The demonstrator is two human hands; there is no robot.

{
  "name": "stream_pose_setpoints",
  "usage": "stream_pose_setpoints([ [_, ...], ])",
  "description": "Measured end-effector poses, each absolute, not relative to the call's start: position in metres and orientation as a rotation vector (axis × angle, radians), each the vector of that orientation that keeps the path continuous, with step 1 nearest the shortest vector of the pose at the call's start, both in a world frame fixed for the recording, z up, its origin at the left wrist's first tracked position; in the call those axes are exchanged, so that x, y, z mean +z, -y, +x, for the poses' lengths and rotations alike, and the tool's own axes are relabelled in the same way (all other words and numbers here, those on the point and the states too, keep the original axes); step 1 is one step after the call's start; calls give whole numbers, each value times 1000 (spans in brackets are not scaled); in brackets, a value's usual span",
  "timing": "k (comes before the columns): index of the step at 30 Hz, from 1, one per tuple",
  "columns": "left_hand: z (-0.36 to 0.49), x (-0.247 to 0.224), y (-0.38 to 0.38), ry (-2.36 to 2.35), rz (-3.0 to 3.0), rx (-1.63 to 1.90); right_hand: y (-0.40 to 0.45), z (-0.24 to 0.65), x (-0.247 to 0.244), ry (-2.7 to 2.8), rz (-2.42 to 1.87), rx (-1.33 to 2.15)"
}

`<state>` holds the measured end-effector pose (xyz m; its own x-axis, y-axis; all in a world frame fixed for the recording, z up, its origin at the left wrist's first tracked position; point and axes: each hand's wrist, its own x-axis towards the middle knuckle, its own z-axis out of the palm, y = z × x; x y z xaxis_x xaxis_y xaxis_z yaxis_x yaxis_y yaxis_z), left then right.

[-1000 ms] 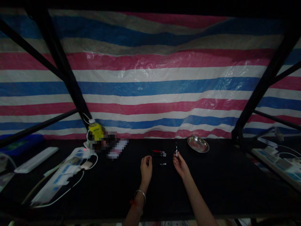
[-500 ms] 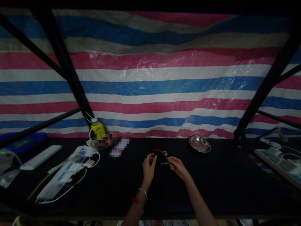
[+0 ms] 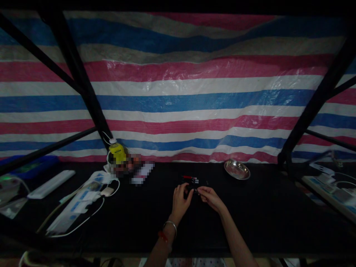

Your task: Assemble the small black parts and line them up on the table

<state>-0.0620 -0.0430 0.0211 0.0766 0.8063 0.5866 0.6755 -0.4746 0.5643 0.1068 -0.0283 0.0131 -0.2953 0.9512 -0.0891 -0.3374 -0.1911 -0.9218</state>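
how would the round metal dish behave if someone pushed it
The shiny metal dish looks stiff, so it would probably keep its shape. Its low, wide form suggests sliding over tipping. Its smooth, glossy rim may feel a bit slippery.

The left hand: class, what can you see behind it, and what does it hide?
Beyond the left hand lie a red pen-like item and dark, silver-ended items. Whatever is under its palm is covered and cannot be seen.
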Motion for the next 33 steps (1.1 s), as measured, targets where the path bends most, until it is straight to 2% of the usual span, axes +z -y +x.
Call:
stream_pose_setpoints([
  [8,-63,19,42,-1531,2130,1451,25,107,10,1004,-901,1666],
  [18,-69,17,33,-1590,1727,1634,25,110,9,877,-850,1656],
  [27,-76,2,18,-1658,1687,1352,15,129,7,725,-805,1355],
  [33,-76,3,17,-1733,1768,1176,9,135,-4,742,-960,1063],
])
